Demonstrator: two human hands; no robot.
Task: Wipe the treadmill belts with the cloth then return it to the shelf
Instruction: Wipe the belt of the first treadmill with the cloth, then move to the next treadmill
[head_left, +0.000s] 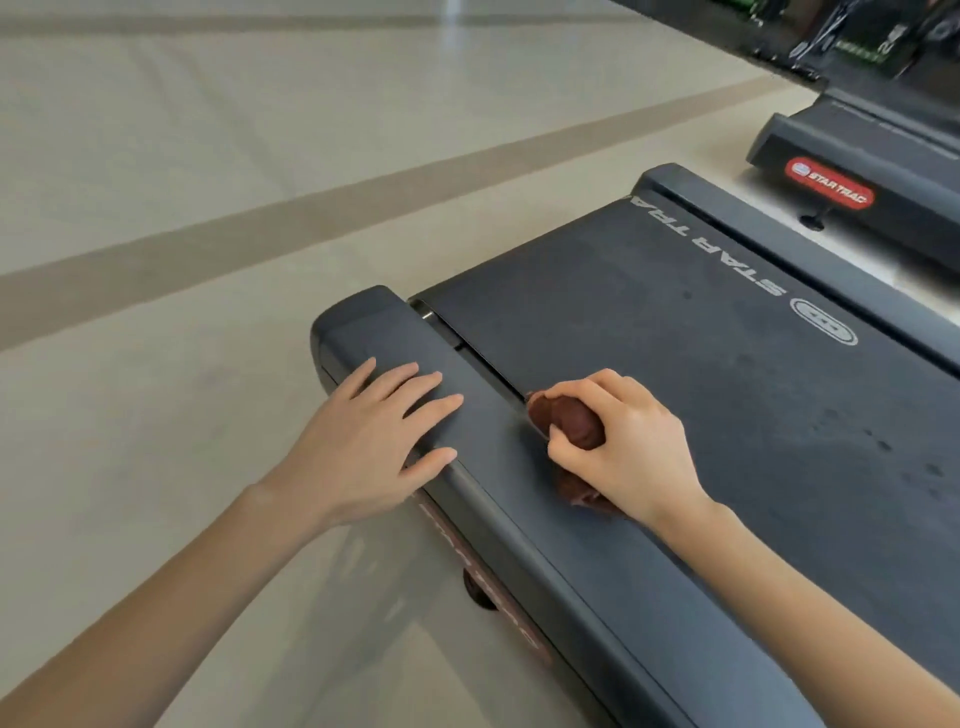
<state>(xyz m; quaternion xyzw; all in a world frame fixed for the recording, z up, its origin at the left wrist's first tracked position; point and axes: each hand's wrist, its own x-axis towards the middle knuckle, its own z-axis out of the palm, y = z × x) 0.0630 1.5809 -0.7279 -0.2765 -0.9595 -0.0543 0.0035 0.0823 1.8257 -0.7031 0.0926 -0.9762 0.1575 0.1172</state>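
Here the cloth (571, 423) sits bunched under the gripping right hand (623, 447).

We see the belt (701, 364) as matt black rubber, speckled. Beside the belt, the side rail (498, 493) looks like smooth grey plastic with a dull sheen. At the belt's edge the cloth (574, 422) is soft brown fabric. Beyond the belt, the floor (208, 182) is pale, glossy.

Bright, soft light is filling the scene; glare is streaking the far floor (457, 23), and wide-angle distortion is bending the edges.
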